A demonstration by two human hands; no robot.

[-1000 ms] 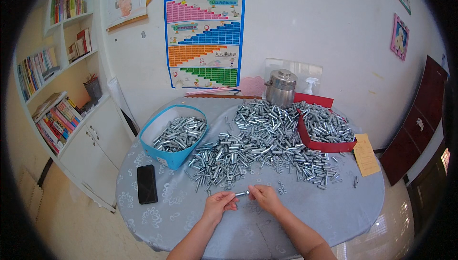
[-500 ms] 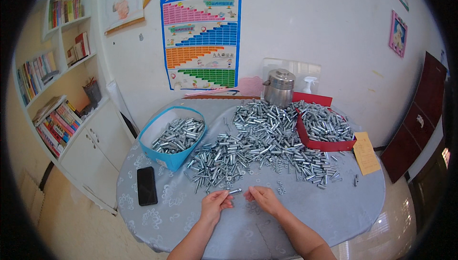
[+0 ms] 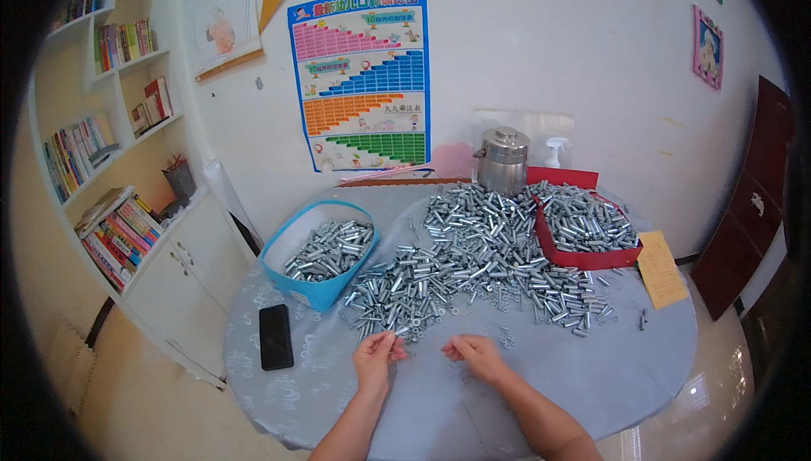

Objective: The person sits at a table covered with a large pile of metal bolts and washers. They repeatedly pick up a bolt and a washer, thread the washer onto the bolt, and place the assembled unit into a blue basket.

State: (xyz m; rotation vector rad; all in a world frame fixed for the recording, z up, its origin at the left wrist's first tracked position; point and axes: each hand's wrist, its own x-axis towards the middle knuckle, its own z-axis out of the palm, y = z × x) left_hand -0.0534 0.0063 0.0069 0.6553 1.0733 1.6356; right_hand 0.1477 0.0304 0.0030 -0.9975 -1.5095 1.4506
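Note:
A wide heap of short silvery metal anchor bolts [image 3: 473, 241] spreads over the middle of the table. Small nuts and washers [image 3: 507, 338] lie along its near edge. My left hand [image 3: 376, 362] is closed at the near left edge of the heap, thumb against fingers. Whatever its fingertips hold blends into the metal behind them. A short gap away, my right hand [image 3: 476, 354] is closed too, fingertips pinched together and turned toward the left one. Anything in that pinch is too small to make out.
A blue box [image 3: 317, 294] of bolts stands left, a red box [image 3: 583, 258] of them right. A black phone [image 3: 275, 338] lies at the left on the grey tablecloth [image 3: 321, 402]. Behind are a steel pot [image 3: 503, 165] and spray bottle [image 3: 554, 152]. A yellow paper [image 3: 662, 271] lies right.
Half a second ago an anchor bolt stuck out of my left hand toward the right; it no longer shows clearly. My hands are slightly farther apart, and the whole view has shifted a little.

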